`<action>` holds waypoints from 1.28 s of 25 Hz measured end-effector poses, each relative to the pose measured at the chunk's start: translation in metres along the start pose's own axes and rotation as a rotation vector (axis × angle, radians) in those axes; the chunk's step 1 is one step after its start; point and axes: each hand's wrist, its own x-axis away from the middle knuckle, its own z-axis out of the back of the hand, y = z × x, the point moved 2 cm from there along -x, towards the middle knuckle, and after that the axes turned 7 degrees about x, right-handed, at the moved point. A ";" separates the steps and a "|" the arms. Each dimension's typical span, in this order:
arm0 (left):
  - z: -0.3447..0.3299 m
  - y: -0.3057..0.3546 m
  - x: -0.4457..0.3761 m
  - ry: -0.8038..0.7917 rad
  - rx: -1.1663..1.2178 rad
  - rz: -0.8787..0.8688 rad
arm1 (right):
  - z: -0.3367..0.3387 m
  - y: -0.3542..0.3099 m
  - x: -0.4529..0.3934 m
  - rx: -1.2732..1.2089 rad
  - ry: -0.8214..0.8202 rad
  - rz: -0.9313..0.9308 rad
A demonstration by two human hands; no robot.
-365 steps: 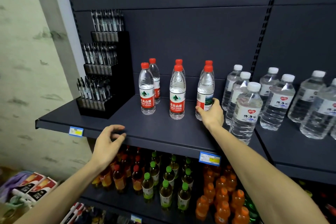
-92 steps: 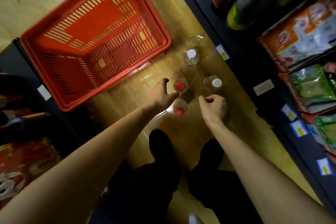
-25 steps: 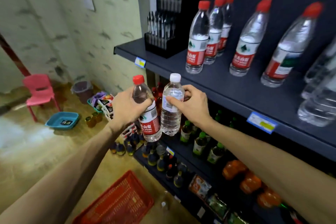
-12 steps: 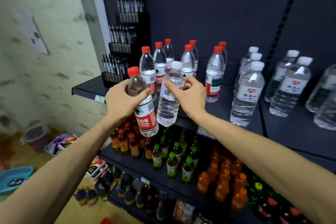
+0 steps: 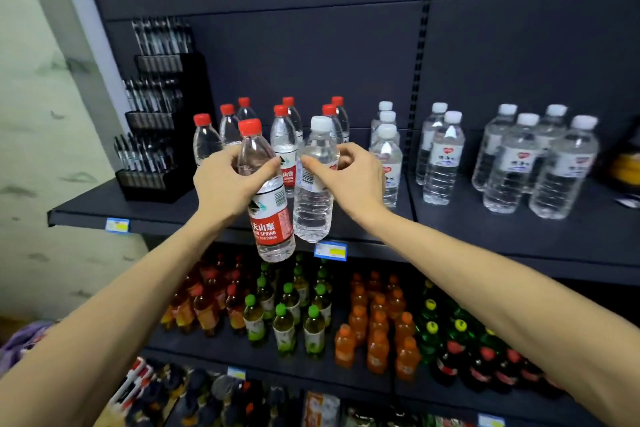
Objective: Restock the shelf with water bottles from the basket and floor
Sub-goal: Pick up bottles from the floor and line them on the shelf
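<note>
My left hand (image 5: 225, 187) grips a red-capped water bottle (image 5: 270, 218) with a red label, tilted slightly, in front of the dark shelf (image 5: 346, 236). Right beside it, my right hand (image 5: 349, 180) grips a white-capped water bottle (image 5: 313, 208); the two bottles almost touch. Both hang in the air just before the shelf's front edge. Behind them several red-capped bottles (image 5: 284, 139) stand in rows on the shelf, and several white-capped bottles (image 5: 384, 149) stand to their right.
A black tiered pen display (image 5: 159, 135) sits at the shelf's left end. More white-capped bottles (image 5: 540, 163) stand further right. Lower shelves hold green-capped (image 5: 284, 326), orange (image 5: 377, 333) and dark drink bottles. Price tags (image 5: 330, 250) hang on the shelf edge.
Both hands have carried their bottles a little higher and closer to the shelf front. My view has swung to face the shelf squarely.
</note>
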 end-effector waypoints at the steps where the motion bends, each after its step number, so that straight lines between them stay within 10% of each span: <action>1: -0.006 0.003 0.002 -0.029 0.018 -0.014 | 0.007 0.004 0.004 0.009 0.015 -0.012; 11: -0.067 0.040 0.035 -0.263 -0.006 -0.138 | 0.095 0.064 0.027 0.244 0.177 -0.054; 32: -0.128 0.080 0.038 -0.212 -0.148 -0.143 | 0.150 0.145 -0.046 0.484 0.162 -0.169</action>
